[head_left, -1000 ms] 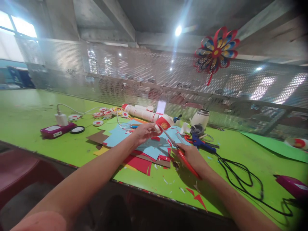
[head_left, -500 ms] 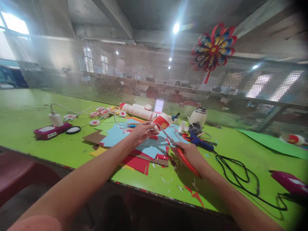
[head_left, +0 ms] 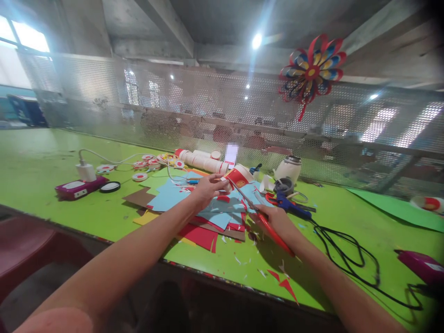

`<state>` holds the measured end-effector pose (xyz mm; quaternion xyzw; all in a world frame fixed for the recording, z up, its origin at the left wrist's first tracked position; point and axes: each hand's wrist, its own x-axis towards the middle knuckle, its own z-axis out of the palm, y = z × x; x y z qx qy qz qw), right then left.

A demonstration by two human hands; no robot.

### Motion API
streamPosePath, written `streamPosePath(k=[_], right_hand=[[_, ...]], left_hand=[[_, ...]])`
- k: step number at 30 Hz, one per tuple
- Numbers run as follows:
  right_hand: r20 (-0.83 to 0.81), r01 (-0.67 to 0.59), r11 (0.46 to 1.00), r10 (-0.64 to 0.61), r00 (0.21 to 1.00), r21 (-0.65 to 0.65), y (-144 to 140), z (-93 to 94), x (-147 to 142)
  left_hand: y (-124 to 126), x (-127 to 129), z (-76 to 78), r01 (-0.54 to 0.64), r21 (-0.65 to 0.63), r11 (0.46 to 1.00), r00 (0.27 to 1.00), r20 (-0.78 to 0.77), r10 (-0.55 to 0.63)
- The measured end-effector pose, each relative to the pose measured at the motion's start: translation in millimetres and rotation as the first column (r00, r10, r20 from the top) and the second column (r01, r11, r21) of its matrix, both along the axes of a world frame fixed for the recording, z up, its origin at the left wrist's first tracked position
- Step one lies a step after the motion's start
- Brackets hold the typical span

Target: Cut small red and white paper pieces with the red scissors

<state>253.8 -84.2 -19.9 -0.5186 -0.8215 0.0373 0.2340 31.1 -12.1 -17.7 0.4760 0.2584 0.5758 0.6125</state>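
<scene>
My left hand [head_left: 211,188] is closed on a red and white paper cup [head_left: 240,176], which lies tilted with its rim to the right. In my right hand [head_left: 275,219] are scissors [head_left: 274,233] with red handles, their blades pointing up and left to the cup's side. Whether the blades are cutting into the cup I cannot tell. Under both hands lie stacked sheets of coloured paper, with light blue paper [head_left: 166,196] on top and red paper [head_left: 199,237] at the front. Small paper scraps [head_left: 286,289] are strewn near the table's front edge.
Behind the cup lies a long stack of paper cups [head_left: 204,162]. A blue glue gun [head_left: 293,206] and its looped black cable are to the right, near a pale flask [head_left: 288,169]. A purple power strip [head_left: 81,187] stands left. A paper flower [head_left: 312,71] hangs before the mesh screen.
The view has shifted slightly, so everything appears a little further right. The cup has turned a little in my left hand. Both hands keep their holds.
</scene>
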Motion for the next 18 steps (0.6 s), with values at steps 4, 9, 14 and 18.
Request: streamPosePath(k=[4,9,14,18], right_hand=[[-0.008,-0.018,1.0,0.018,1.0,0.011,-2.2,1.9,-0.8],[-0.009,-0.018,1.0,0.018,1.0,0.026,-2.4,3.2,-1.5],[0.001,-0.016,1.0,0.016,1.0,0.024,0.0,1.8,-1.2],[-0.013,-0.019,1.0,0.019,1.0,0.012,0.4,2.1,-0.8]], left_hand=[[-3.4,0.3,4.2,0.003,-0.004,1.0,1.0,-0.009,-0.003],[-3.4,-2.7,6.9,0.02,-0.045,0.999,1.0,0.015,-0.019],[0.8,-6.9,4.4,0.103,-0.076,0.992,0.995,0.015,-0.102],[1.6,-5.3,2.8,0.051,-0.049,0.997,0.999,0.003,-0.051]])
